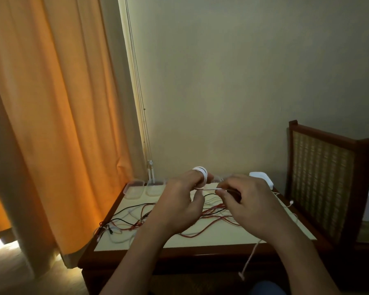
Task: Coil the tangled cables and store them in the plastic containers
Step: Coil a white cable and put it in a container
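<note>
Loose white tail (250,259) hangs off the counter's (222,241) front edge, closest to camera; can't tell if it belongs to the cable in hand. Left hand (177,201) is raised over the counter with a white coil (201,176) wrapped round its fingers (191,175), which serve as the former. Right hand (249,201) pinches the white cable (209,189) just beside the coil, fingers curled tight on it, with a short taut run between the two hands. Rest of the work is a red, black and white tangle (136,222) spread over the counter, under and left of the hands. Two clear plastic containers (134,189) sit at the far left corner by the curtain (51,124). A white stack (262,178) at far right may be lids, too blurred to say. My read on handling: thin, light, limp cable with some spring-back, so the coil likely loosens if tension drops. Grip close to the coil, feed short lengths, and pinch the turns before sliding them off. Expect snags where it crosses the red leads. Plugs are the catch points, so don't yank.
</note>
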`<state>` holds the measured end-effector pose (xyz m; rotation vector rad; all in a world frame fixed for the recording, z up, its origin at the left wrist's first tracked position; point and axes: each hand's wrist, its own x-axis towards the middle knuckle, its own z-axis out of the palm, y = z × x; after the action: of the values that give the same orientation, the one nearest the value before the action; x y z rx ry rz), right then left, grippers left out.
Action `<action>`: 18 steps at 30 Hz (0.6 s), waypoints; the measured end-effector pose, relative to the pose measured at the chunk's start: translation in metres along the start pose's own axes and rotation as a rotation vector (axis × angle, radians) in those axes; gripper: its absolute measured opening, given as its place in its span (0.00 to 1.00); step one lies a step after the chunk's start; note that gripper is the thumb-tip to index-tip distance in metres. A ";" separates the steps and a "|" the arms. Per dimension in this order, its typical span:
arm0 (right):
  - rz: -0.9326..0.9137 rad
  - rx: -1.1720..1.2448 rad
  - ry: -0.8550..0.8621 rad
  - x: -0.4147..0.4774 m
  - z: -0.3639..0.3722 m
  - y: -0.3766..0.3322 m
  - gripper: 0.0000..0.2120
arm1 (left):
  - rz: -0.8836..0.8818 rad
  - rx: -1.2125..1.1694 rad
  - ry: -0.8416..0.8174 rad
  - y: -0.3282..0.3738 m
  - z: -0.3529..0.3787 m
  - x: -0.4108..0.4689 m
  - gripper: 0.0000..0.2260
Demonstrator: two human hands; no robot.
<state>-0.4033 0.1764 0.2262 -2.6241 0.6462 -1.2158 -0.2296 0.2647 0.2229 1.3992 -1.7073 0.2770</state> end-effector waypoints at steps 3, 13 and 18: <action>-0.040 -0.021 0.072 0.003 -0.009 0.002 0.07 | -0.064 0.061 -0.126 -0.013 -0.006 -0.002 0.10; -0.027 0.386 0.308 0.046 -0.004 0.013 0.01 | -0.338 -0.994 -0.322 0.014 -0.020 0.004 0.08; 0.025 0.482 0.178 0.035 0.023 0.010 0.04 | -0.330 -1.367 -0.032 0.030 -0.020 0.013 0.09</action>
<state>-0.3691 0.1513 0.2317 -2.1244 0.3519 -1.4022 -0.2453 0.2788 0.2549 0.5753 -1.1507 -0.9421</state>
